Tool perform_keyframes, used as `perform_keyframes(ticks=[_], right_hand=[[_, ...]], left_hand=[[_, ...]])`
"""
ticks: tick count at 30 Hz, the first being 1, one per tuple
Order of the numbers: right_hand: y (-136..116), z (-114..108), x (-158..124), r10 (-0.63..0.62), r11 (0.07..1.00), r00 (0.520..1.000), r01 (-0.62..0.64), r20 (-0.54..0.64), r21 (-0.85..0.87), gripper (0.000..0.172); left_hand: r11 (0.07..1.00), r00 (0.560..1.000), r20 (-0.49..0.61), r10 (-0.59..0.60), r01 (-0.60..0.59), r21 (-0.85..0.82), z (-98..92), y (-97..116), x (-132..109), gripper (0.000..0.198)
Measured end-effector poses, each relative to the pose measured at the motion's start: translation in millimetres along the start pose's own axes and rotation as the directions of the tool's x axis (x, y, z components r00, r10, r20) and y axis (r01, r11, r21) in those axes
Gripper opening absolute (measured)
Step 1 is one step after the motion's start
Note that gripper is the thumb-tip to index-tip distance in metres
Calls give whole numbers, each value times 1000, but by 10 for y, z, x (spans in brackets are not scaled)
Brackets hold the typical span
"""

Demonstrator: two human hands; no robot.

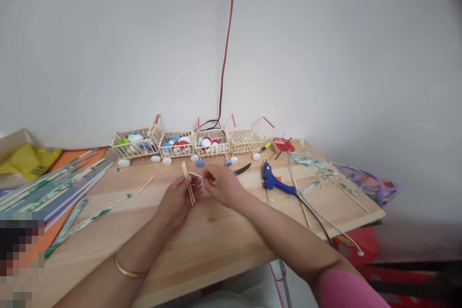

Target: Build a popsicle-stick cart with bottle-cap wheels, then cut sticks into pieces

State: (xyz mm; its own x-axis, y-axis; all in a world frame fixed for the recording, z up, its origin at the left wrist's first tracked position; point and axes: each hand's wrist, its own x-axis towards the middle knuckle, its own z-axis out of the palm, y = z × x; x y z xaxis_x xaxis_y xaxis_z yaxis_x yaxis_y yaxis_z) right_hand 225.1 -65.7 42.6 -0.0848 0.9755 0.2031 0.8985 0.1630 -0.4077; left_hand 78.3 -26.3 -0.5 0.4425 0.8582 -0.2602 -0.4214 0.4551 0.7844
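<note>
My left hand [178, 198] is closed on a small bundle of thin wooden sticks [188, 183], held upright over the wooden table [202, 245]. A gold bangle sits on that wrist. My right hand [222, 185] pinches one more stick [197, 174] that lies crosswise against the bundle. Both hands meet near the table's middle, just in front of a row of small stick-built carts [187, 142].
The carts hold coloured bottle caps [180, 143]; more caps lie loose below them. A blue glue gun [271, 180] with a black cord lies to the right, near a red dish [283, 144]. Long strips [54, 190] cover the left side. A red-black wire [226, 48] hangs down the wall.
</note>
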Motion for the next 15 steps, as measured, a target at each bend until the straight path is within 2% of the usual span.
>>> perform_keyframes(ticks=[3, 6, 7, 10, 12, 15], right_hand=[[-4, 199, -62, -111, 989, 993, 116, -50, 95, 5], [60, 309, -56, -225, 967, 973, 230, -58, 111, 4], [87, 316, -46, -265, 956, 963, 268, -42, 116, 5], [157, 286, -17, -368, 927, 929, 364, 40, 92, 22], [182, 262, -9, -397, 918, 914, 395, 85, 39, 27], [196, 263, -9, -376, 925, 921, 380, 100, -20, 23]], left_hand=[[997, 1000, 27, -8, 11, -81, 13, 16, 4, 12], [993, 1000, -10, -5, 3, -119, -7, 36, 34, 10], [992, 1000, -17, 2, -5, -124, -16, 45, 48, 8], [992, 999, -52, 15, -22, -127, -39, 74, 89, 6], [992, 998, -70, 4, -13, -129, -45, 83, 104, 9], [991, 998, -44, -40, 34, -128, -44, 68, 103, 9]])
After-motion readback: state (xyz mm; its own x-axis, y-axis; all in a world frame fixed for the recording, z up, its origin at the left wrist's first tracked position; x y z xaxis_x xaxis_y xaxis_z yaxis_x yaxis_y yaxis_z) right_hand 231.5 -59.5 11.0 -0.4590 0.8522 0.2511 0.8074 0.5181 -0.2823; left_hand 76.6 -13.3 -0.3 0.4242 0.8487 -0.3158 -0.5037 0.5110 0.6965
